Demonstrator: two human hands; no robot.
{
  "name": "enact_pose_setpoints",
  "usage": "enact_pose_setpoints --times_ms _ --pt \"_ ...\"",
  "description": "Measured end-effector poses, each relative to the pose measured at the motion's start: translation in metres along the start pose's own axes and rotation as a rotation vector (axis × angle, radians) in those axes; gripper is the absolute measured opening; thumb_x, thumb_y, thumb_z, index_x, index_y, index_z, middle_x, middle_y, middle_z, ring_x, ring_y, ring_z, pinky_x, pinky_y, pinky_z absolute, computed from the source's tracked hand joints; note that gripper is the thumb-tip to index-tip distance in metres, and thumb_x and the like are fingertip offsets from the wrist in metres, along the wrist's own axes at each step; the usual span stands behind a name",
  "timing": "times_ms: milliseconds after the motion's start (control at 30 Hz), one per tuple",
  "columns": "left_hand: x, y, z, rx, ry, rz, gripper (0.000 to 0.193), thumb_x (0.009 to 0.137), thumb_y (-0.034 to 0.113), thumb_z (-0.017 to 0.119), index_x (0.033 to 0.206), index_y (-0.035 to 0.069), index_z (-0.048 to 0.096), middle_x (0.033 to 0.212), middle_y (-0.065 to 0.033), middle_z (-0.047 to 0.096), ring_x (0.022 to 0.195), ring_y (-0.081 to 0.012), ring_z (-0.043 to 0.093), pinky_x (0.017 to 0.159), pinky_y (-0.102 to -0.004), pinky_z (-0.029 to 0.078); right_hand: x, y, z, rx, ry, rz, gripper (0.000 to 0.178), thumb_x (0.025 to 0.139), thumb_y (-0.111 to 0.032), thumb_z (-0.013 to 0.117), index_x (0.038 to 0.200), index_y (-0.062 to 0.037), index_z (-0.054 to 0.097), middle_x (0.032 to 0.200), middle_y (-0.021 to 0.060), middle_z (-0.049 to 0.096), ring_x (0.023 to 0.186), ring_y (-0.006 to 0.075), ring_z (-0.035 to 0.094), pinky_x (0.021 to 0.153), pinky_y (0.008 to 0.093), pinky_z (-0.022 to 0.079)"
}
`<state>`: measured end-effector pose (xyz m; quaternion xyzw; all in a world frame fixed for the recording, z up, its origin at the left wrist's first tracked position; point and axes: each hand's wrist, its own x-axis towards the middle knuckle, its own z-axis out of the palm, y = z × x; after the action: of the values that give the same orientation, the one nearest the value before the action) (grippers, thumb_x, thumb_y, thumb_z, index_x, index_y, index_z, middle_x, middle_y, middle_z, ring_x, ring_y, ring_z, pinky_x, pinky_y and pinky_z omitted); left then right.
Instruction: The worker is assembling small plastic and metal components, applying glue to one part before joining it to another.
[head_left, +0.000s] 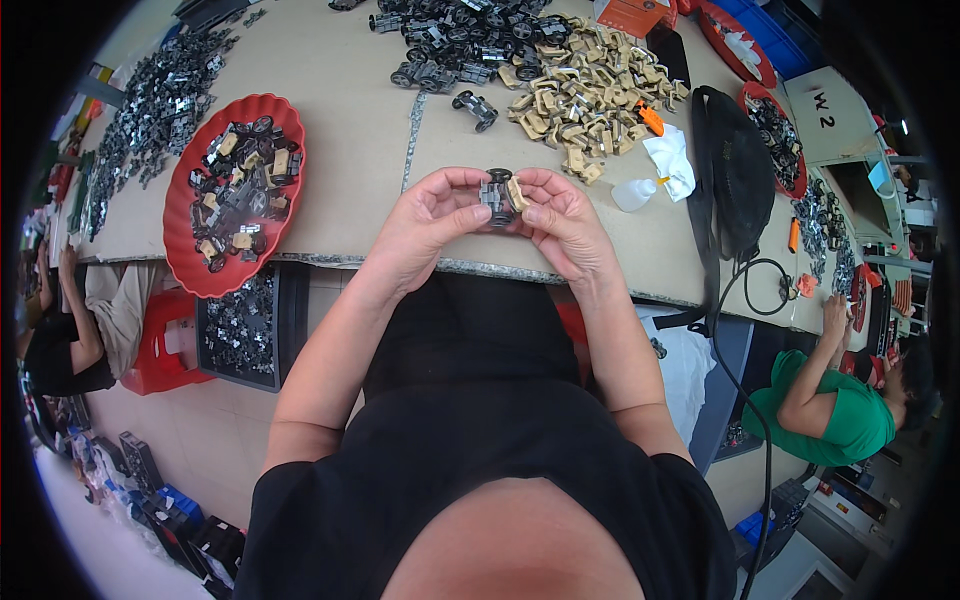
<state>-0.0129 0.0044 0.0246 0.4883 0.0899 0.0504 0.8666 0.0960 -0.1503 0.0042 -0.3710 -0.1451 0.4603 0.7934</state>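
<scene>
A: Item one, the piece in work?
B: One dark grey plastic chassis with black wheels, held above the near edge of the pale, flat surface. The left hand pinches it between thumb and fingers.
A: Item two?
B: One small, tan, block-shaped plastic part, pinched by the right hand, tilted, against the chassis's right side. Whether it is seated there cannot be told; judged mid-joining.
A: Finished stock?
B: One red plastic dish with a scalloped rim, left of the hands, holding a mixed lot of dark wheeled pieces with tan parts among them. Judged done, at least in part; too small to verify each.
A: Outstanding?
B: One large heap of dark wheeled chassis, far side; one heap of loose tan parts, adjoining it on the right; one single dark chassis, lying apart, nearer the hands, no tan part visible on it. By the heaps, much remains.
</scene>
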Motion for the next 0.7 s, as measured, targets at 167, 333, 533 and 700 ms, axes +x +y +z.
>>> enact_pose_setpoints --times_ms 167,333,533,700 --pt "0.0 -0.004 -0.003 0.184 0.013 0.068 0.031 0.079 0.0 0.063 0.108 -0.002 0.053 0.098 -0.0088 0.058 0.092 -0.0126 0.057 0.081 -0.0262 0.048 0.001 -0.007 -0.002 -0.08 0.02 0.0 0.039 0.072 0.004 0.067 0.108 -0.001 0.05 0.1 0.0094 0.057 0.085 0.0142 0.06 0.074 0.0255 0.052" --pt "0.001 -0.006 0.0 0.176 0.019 0.104 0.033 0.078 -0.003 0.063 0.109 -0.001 0.053 0.099 -0.0089 0.057 0.093 -0.0128 0.057 0.081 -0.024 0.048 0.003 -0.003 -0.005 -0.044 0.003 0.029 0.04 0.072 0.003 0.067 0.108 -0.0023 0.05 0.101 0.0088 0.057 0.084 0.0137 0.06 0.07 0.0245 0.052" --pt "-0.002 -0.001 -0.002 0.258 0.073 0.148 0.033 0.076 -0.002 0.064 0.107 -0.001 0.055 0.104 -0.0082 0.053 0.093 -0.0139 0.058 0.082 -0.0244 0.048 0.002 -0.009 0.002 -0.053 0.061 0.025 0.04 0.071 0.005 0.067 0.107 -0.0002 0.05 0.102 0.0096 0.056 0.082 0.013 0.061 0.071 0.0248 0.053" --pt "-0.001 0.004 0.003 0.394 0.081 0.275 0.03 0.075 -0.002 0.065 0.104 -0.001 0.058 0.104 -0.0074 0.051 0.095 -0.0146 0.056 0.082 -0.0263 0.049 0.006 -0.012 -0.003 -0.184 0.028 0.013 0.041 0.069 0.006 0.069 0.106 0.0006 0.052 0.102 0.0093 0.057 0.078 0.012 0.062 0.072 0.024 0.053"
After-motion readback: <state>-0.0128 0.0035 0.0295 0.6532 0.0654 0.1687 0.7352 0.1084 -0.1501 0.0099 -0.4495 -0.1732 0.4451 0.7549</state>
